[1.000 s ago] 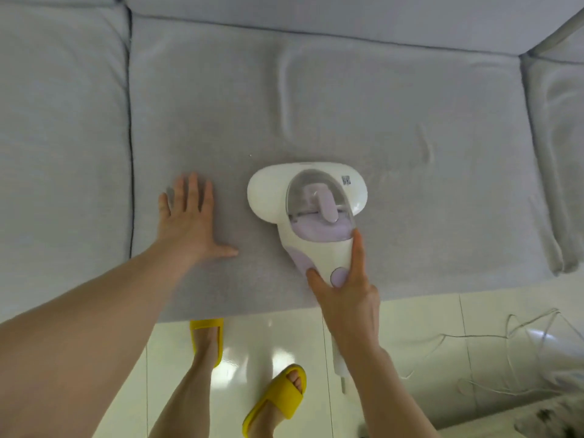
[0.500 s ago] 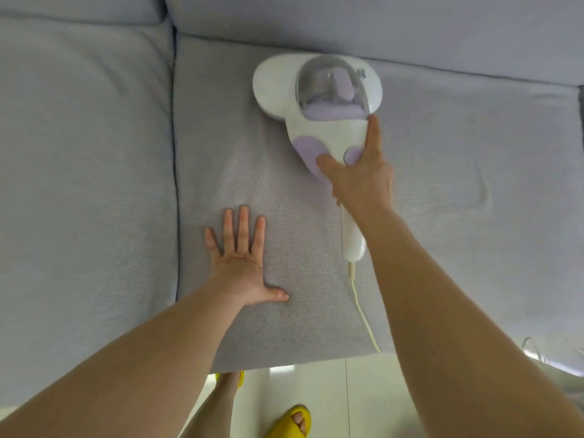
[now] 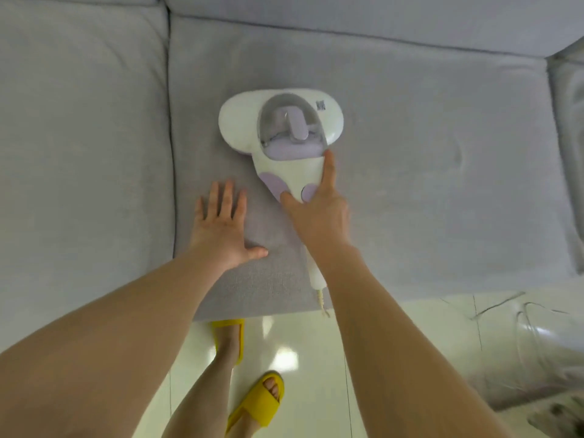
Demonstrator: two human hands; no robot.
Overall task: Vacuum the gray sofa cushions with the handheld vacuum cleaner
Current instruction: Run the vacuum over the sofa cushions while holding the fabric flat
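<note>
A white and lilac handheld vacuum cleaner [image 3: 278,128] lies flat on the middle gray sofa cushion [image 3: 426,184], head pointing toward the backrest. My right hand [image 3: 316,213] grips its handle, index finger stretched along the body and thumb by the lilac button. The handle's tail and cord [image 3: 319,292] stick out below my wrist at the cushion's front edge. My left hand [image 3: 222,226] rests flat on the same cushion, fingers spread, just left of the vacuum.
Another gray cushion [image 3: 82,153] lies to the left across a seam, and the backrest [image 3: 347,14] runs along the top. A sofa arm [image 3: 568,128] rises at the right. Below are glossy floor tiles [image 3: 309,358], my feet in yellow slippers [image 3: 257,403], and loose cord [image 3: 493,306].
The vacuum went from the cushion's front up to the backrest, and has now been pulled back toward the middle. My left hand stayed flat on the cushion.
</note>
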